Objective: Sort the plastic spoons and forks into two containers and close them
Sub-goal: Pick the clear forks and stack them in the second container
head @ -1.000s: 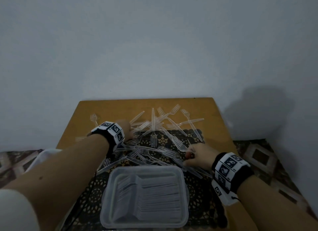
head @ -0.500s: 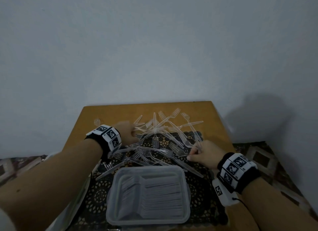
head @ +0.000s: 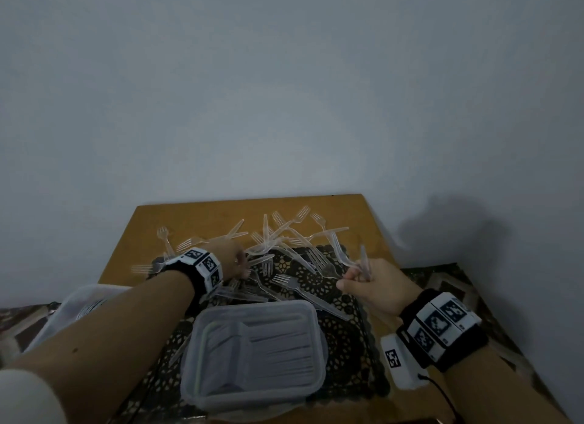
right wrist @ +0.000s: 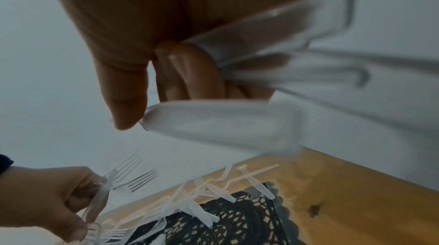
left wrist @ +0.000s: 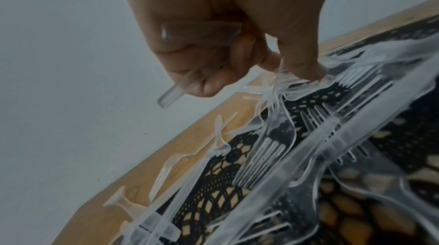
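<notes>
Several clear plastic forks (head: 284,240) lie in a loose pile across the black lace mat (head: 344,338) and the wooden table (head: 196,215). My left hand (head: 235,261) is at the pile's left side, fingers curled round a few fork handles (left wrist: 202,30), with the thumb down among the forks (left wrist: 268,155). My right hand (head: 360,276) is just right of the pile and grips a small bundle of clear handles (right wrist: 237,123) that stick up from the fist. In the right wrist view the left hand (right wrist: 47,198) holds forks with the tines (right wrist: 133,172) up.
A translucent container with its lid on (head: 256,351) sits on the mat at the table's near edge, between my forearms. A second, open container (head: 79,306) shows at the left, partly hidden by my left arm. A plain wall stands behind the table.
My right hand has risen off the mat with its handles, which now point upward. My left hand stays at the pile's left with forks in its grip.
</notes>
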A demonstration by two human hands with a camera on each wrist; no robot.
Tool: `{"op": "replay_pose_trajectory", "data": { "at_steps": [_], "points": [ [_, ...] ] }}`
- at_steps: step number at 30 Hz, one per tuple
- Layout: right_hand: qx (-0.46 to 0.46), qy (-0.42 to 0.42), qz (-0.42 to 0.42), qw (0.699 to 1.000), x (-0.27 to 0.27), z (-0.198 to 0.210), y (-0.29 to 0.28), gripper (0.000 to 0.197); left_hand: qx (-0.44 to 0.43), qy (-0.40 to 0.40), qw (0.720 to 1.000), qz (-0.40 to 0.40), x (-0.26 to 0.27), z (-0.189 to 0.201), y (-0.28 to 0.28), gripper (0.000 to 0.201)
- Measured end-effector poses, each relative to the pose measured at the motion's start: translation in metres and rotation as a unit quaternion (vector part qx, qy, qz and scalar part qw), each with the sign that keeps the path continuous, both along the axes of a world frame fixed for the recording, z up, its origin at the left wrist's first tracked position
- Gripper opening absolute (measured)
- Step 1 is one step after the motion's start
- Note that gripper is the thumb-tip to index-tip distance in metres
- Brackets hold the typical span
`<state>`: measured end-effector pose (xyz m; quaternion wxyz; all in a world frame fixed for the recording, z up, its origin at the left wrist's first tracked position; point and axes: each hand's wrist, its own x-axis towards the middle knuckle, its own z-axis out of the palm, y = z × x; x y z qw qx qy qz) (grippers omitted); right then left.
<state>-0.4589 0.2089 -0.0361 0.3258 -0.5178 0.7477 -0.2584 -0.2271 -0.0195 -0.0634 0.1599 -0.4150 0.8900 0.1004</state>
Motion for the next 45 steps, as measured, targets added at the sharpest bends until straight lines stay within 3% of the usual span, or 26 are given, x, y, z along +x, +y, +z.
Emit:
{"op": "replay_pose_trajectory", "data": {
  "at_steps": [8, 12, 17, 21, 26, 29, 33, 36, 39, 42, 45],
  "points": [
    [-0.063, -0.004, -0.012, 0.998, 0.023, 0.019, 0.007, 0.028, -0.024, 0.060, 0.997, 0.047, 0.015, 0.031, 0.011, 0.033],
    [-0.081, 0.010, -0.026, 0.996, 0.037, 0.027, 0.015, 0.030, -0.076, 0.172, 0.982, 0.017, 0.027, 0.052, 0.021, 0.032],
    [-0.128, -0.017, -0.049, 0.990, 0.057, 0.046, 0.028, 0.035, -0.106, 0.372, 0.922, 0.011, 0.033, 0.091, 0.049, 0.030],
    [-0.203, -0.077, -0.078, 0.973, 0.084, 0.055, 0.037, 0.037, -0.087, 0.488, 0.869, 0.010, 0.038, 0.125, 0.088, 0.032],
    [-0.272, -0.194, -0.103, 0.937, 0.136, 0.063, 0.054, 0.030, 0.006, 0.633, 0.773, 0.028, 0.055, 0.150, 0.147, 0.034],
    [-0.268, -0.302, -0.101, 0.909, 0.160, 0.069, 0.065, 0.053, 0.089, 0.700, 0.707, 0.046, 0.067, 0.157, 0.180, 0.033],
    [-0.263, -0.464, -0.099, 0.840, 0.179, 0.088, 0.076, 0.041, 0.151, 0.745, 0.648, 0.051, 0.081, 0.156, 0.220, 0.032],
    [-0.279, -0.565, -0.083, 0.772, 0.188, 0.103, 0.087, 0.024, 0.198, 0.740, 0.640, 0.060, 0.098, 0.156, 0.242, 0.039],
    [-0.319, -0.616, -0.068, 0.717, 0.191, 0.117, 0.098, 0.016, 0.234, 0.732, 0.635, 0.077, 0.119, 0.154, 0.255, 0.072],
    [-0.356, -0.612, -0.059, 0.703, 0.188, 0.126, 0.109, 0.019, 0.280, 0.749, 0.595, 0.080, 0.137, 0.150, 0.260, 0.072],
    [-0.367, -0.606, -0.054, 0.703, 0.182, 0.128, 0.118, 0.021, 0.284, 0.742, 0.602, 0.084, 0.148, 0.147, 0.262, 0.058]
  ]
}}
